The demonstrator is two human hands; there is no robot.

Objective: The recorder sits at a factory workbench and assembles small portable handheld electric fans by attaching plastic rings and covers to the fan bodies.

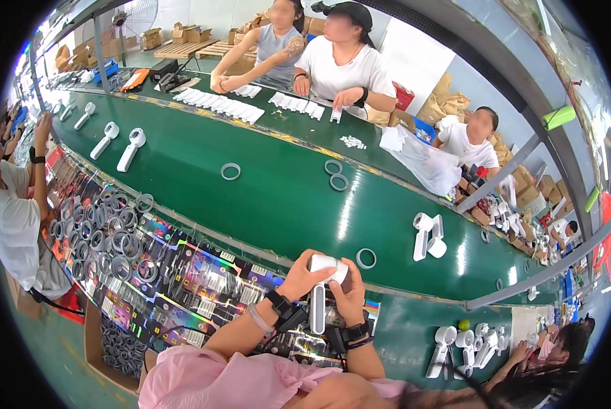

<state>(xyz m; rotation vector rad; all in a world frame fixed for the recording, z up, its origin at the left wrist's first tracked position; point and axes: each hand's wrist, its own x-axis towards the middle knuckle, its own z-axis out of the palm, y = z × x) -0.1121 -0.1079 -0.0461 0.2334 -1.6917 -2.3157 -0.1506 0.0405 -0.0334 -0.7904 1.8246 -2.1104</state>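
Observation:
A white handheld fan is held upright between my two hands, its round head up and its handle pointing toward me. My left hand is closed around the left side of the head, thumb across the front. From the right, my right hand closes on the same head with its fingers along the side. Just beyond my hands, a grey ring lies on the green conveyor belt. Beneath my wrists is a surface covered with shiny printed packaging sheets.
A pile of grey rings sits to my left, above a cardboard box of more rings. White fans lie on the belt, with others on my right. Co-workers sit across, beside rows of white parts. A metal post slants at right.

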